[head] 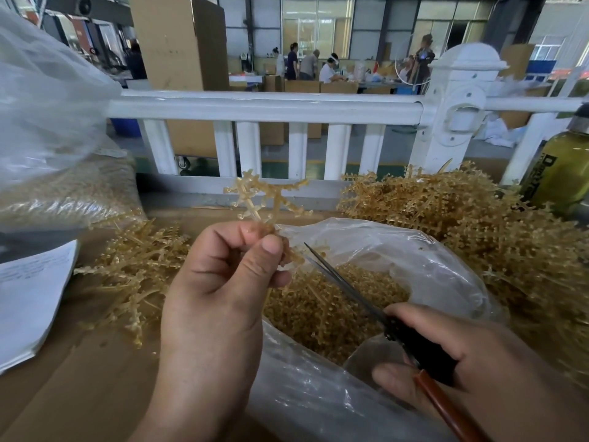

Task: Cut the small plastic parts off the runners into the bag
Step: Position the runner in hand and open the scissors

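Note:
My left hand (220, 282) pinches a tan plastic runner (261, 199) between thumb and forefinger, its branches with small parts sticking up above the fingers. My right hand (452, 355) grips scissors (347, 288) with a red-brown handle; the blades are slightly apart and their tips reach the lower end of the runner just right of my left thumb. Below both lies an open clear plastic bag (414, 250) holding a heap of cut small tan parts (322, 311).
A big pile of tan runners (471, 224) lies on the right, a smaller pile (137, 266) on the left. White papers (28, 301) at left, a filled clear bag (57, 129) at upper left, a yellow-green bottle (564, 173) at right, a white railing (271, 106) behind.

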`<state>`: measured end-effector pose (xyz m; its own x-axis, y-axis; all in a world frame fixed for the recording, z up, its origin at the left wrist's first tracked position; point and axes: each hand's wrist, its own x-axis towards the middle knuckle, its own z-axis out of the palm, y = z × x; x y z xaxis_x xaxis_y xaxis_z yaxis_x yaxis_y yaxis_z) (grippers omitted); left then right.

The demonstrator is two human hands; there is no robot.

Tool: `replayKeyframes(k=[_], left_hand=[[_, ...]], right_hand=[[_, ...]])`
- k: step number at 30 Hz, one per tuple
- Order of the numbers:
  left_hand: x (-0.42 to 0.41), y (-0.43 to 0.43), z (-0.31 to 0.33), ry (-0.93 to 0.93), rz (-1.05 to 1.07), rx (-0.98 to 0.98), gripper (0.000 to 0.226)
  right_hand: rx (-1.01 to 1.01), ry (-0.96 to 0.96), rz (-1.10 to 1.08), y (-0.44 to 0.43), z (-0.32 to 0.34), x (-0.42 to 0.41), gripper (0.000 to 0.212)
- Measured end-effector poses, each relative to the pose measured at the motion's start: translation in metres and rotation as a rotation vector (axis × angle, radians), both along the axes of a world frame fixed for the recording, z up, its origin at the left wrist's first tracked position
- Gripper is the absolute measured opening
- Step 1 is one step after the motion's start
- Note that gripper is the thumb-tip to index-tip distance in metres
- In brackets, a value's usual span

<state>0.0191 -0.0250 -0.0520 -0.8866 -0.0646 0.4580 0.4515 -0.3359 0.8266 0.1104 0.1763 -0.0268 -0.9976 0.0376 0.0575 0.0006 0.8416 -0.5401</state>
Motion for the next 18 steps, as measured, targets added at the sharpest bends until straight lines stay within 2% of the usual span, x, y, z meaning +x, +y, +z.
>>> replayKeyframes(k=[5,8,13,18], left_hand=[[-0.0002,-0.0001,0.0004,-0.016,0.01,0.015,0.013],[-0.0007,0.0002,0.0004,-0.021,-0.013,0.037,0.012],[-0.0008,0.0018,0.0022,-0.062,-0.086,0.104,0.01],[-0.0005,0.0014,0.003,-0.088,-0.082,0.07,0.013]], right_hand=[[-0.014,0.057,0.025,-0.0021,0.0019,0.0012,0.06],[0.003,0.096,0.047,-0.001,0.0011,0.0018,0.064],[0.017,0.168,0.062,-0.0045,0.0038,0.0036,0.048],[-0.008,0.159,0.088,-0.0051,0.0032,0.0043,0.052]])
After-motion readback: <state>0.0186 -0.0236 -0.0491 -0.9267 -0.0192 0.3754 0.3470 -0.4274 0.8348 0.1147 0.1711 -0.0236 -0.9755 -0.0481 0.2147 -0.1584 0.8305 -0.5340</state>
